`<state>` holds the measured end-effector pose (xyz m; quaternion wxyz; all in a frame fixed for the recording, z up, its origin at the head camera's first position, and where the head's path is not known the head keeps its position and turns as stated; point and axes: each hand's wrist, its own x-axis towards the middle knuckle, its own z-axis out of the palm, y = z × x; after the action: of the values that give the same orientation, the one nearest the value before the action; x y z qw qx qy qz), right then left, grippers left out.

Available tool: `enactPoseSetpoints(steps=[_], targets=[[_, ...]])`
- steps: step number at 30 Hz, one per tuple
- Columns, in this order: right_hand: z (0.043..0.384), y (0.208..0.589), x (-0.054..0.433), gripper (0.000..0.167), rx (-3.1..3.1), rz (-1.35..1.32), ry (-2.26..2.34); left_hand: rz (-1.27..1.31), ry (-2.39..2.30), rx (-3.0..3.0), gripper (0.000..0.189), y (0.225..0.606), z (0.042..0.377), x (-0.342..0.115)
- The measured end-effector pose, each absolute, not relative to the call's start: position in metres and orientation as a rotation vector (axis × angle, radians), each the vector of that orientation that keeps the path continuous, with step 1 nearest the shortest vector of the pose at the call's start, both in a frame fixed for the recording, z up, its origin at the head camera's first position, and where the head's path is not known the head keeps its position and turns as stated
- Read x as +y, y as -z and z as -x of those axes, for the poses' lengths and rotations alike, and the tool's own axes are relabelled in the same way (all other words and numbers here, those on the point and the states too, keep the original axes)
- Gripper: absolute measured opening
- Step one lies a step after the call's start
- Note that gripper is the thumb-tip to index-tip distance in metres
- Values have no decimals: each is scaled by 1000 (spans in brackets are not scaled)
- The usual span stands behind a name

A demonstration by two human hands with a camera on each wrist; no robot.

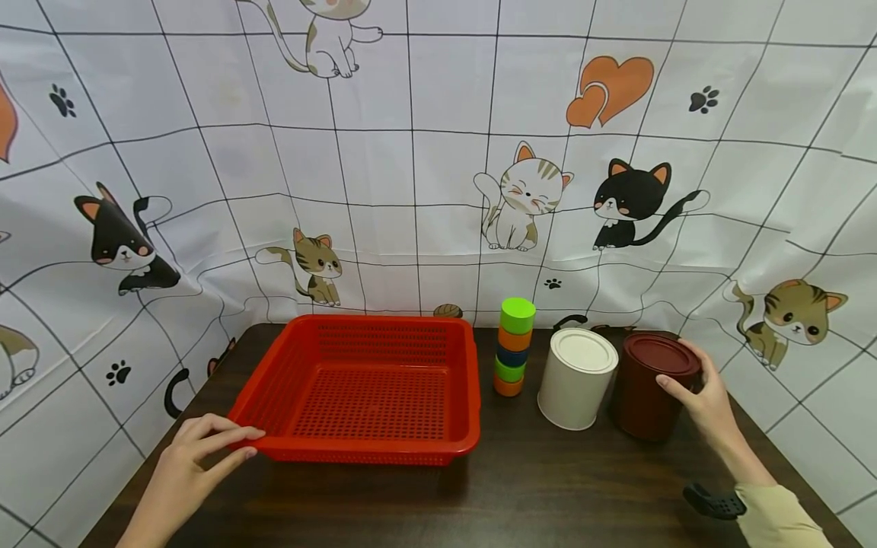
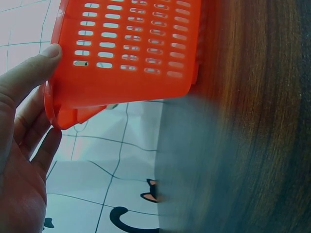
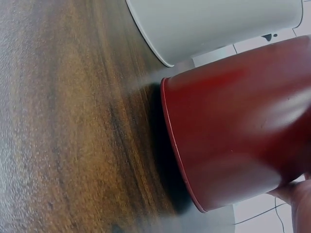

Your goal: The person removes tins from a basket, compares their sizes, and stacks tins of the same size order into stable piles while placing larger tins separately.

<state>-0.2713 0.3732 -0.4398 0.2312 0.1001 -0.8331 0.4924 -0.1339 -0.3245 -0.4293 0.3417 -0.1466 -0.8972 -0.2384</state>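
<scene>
A red plastic basket [image 1: 373,449] with slotted walls stands on the left part of the table. At its front left corner my left hand [image 1: 188,464] pinches the rim, thumb on one side and fingers on the other, as the left wrist view shows of the basket wall [image 2: 126,82]. On the right is a dark red lidded can [image 1: 647,396]. My right hand [image 1: 709,396] grips it near the lid from the right side, thumb toward the front. In the right wrist view the can's lower part [image 3: 228,131] shows dark shadow along its base; only a bit of the hand appears there.
A cream lidded can [image 1: 575,388] stands just left of the red one. Between it and the basket rises a stack of green, orange and blue round pieces [image 1: 514,346]. The dark wooden table [image 1: 548,487] meets a cat-printed sheet [image 1: 438,175] behind and at both sides.
</scene>
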Motion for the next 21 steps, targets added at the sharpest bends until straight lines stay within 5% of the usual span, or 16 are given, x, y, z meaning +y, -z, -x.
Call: enactPoseSetpoints(steps=[21], targets=[[268,438,372,75,-2305,-327,-1404,362,643,-2338,50,431,135,-325]])
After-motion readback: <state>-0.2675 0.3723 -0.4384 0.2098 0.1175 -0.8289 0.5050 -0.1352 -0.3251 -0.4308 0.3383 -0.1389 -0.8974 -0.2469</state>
